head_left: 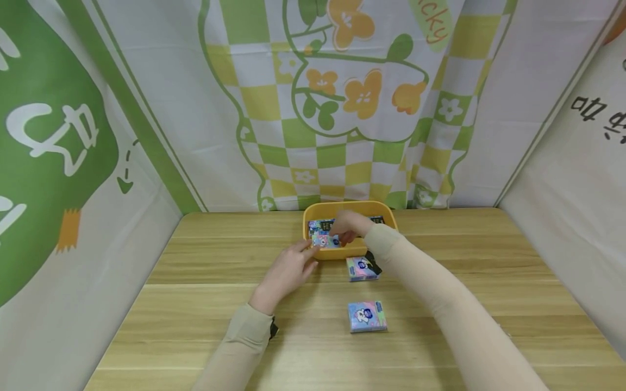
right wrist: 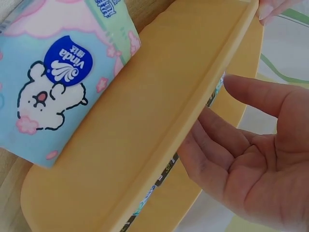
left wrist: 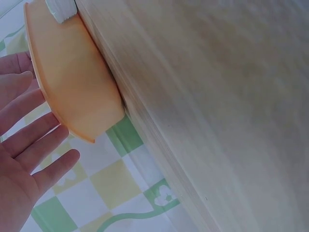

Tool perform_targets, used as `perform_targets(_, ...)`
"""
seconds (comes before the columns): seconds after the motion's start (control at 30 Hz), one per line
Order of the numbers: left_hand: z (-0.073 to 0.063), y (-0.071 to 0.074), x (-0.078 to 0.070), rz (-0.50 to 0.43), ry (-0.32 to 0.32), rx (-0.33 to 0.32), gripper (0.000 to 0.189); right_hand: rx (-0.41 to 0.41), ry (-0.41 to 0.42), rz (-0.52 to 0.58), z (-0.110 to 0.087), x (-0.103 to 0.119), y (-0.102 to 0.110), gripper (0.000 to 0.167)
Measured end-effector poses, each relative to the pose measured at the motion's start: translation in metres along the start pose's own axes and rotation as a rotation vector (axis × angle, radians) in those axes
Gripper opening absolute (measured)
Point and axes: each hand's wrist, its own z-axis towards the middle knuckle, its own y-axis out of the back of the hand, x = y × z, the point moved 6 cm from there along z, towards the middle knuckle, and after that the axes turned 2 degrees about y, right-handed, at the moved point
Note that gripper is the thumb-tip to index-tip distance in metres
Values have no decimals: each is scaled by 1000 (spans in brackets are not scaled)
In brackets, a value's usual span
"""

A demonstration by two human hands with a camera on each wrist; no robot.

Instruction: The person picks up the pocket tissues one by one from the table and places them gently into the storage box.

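My left hand (head_left: 289, 270) lies at the left front corner of a yellow plastic basket (head_left: 354, 253). In the left wrist view its fingers (left wrist: 46, 128) are spread, fingertips right at the rim. My right hand (head_left: 353, 225) reaches down into the basket, beside a blue-and-pink tissue pack (head_left: 323, 240). The right wrist view shows the thumb (right wrist: 256, 94) apart from the other fingers, whose tips are hidden behind the basket wall; I cannot tell whether they hold a pack. Other packs with dark labels lie inside. One tissue pack (head_left: 361, 269) sits against the basket's front.
Nearer on the wooden table (head_left: 195, 315) lies another tissue pack (head_left: 367, 316). A green, yellow and white checked curtain (head_left: 327, 157) hangs directly behind the basket. White printed cloth walls (head_left: 577, 179) stand on both sides.
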Motion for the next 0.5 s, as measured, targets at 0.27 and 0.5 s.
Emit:
perform_targets(0.27,0,0,0,1,3,4,34,10,17,39,-2,-3,1,45)
perform_targets(0.5,0,2,-1,1,6,12,35,10,28,43,-2,-4,2,43)
